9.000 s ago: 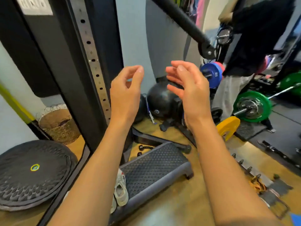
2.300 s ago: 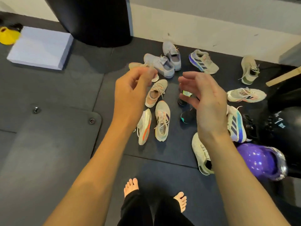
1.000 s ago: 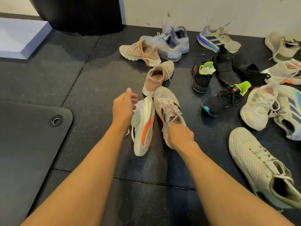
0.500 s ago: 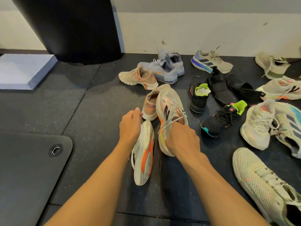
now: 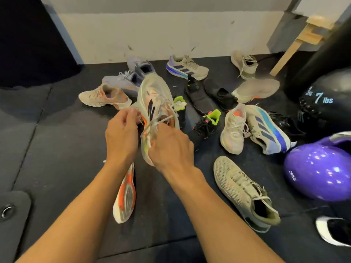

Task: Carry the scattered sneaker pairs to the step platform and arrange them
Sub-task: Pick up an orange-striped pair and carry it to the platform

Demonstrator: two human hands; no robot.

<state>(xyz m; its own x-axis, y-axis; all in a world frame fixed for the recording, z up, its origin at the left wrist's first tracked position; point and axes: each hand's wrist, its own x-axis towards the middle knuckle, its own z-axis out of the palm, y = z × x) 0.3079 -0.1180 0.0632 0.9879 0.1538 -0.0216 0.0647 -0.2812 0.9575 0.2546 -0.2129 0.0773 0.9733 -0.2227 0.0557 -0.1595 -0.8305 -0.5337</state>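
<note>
Several sneakers lie scattered on the dark rubber floor [image 5: 62, 141]. My right hand [image 5: 169, 147] grips a white sneaker with orange and black marks [image 5: 153, 99] at its heel and holds it off the floor, toe pointing away. My left hand [image 5: 121, 133] is closed around the upper end of its mate, the white sneaker with the orange sole [image 5: 126, 196], which hangs on its side below my wrist. The step platform is not in view.
Other pairs lie around: a beige-orange sneaker [image 5: 104, 96], grey ones [image 5: 129, 80], black ones with neon tongues [image 5: 205, 128], blue-soled ones [image 5: 266, 130], a mesh beige one [image 5: 245, 192]. A purple kettlebell [image 5: 319, 171] and black medicine ball [image 5: 326, 103] sit right. A wall [image 5: 152, 35] is behind.
Both hands have closed on the white-orange pair. The right hand's sneaker has risen higher off the floor, and the left one has tipped up from the floor.
</note>
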